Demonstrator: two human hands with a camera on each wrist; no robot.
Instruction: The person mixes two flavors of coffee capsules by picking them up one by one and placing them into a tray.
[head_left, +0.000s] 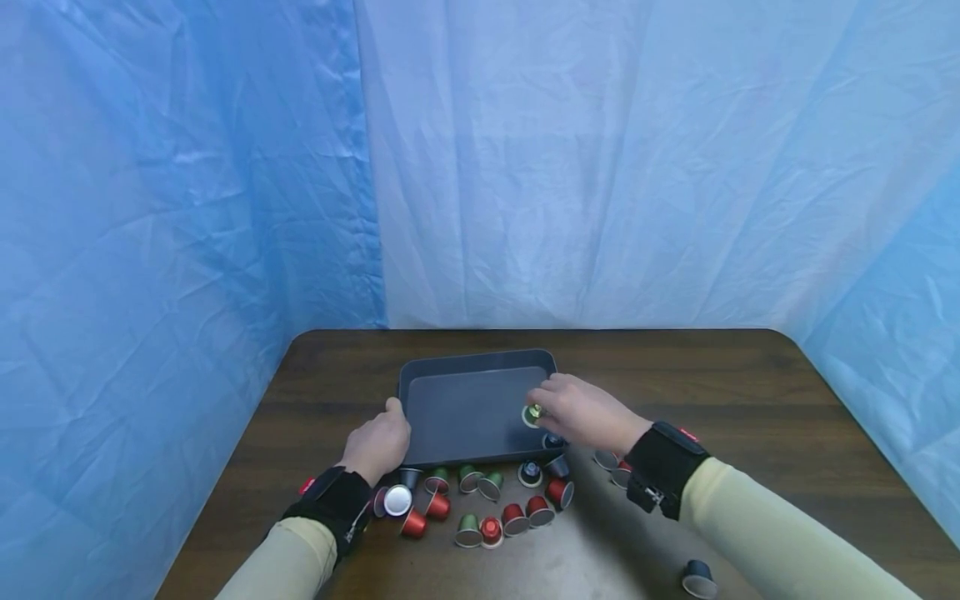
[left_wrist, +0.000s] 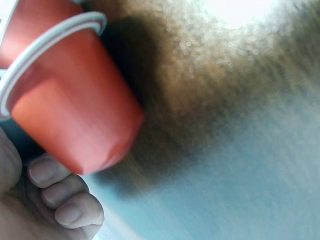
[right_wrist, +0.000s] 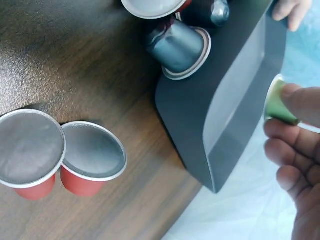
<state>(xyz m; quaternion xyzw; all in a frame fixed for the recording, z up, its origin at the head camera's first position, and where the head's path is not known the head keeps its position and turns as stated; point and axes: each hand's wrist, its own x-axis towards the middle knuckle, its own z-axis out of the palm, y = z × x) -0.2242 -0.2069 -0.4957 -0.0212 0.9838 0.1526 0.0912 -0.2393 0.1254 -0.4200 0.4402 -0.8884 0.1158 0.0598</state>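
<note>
My right hand (head_left: 573, 408) pinches a green coffee capsule (right_wrist: 281, 102) between thumb and fingers, over the right end of a dark grey baking tray (head_left: 472, 408). In the head view the capsule (head_left: 532, 414) shows its pale rim. At the tray's left side my left hand (head_left: 378, 442) grips the rim, thumb on top. Its curled fingers (left_wrist: 70, 200) show in the left wrist view, beside a red capsule (left_wrist: 80, 100). A dark capsule (head_left: 553, 440) sits in the tray's near right corner, partly behind the right hand.
Several red, green and dark capsules (head_left: 515, 521) lie scattered along the tray's near side. Two red capsules (right_wrist: 92, 155) stand lid-up right of the tray, near the right wrist. A dark capsule (head_left: 699, 579) lies at the front right of the wooden table (head_left: 750, 417). Blue sheeting (head_left: 562, 167) hangs behind.
</note>
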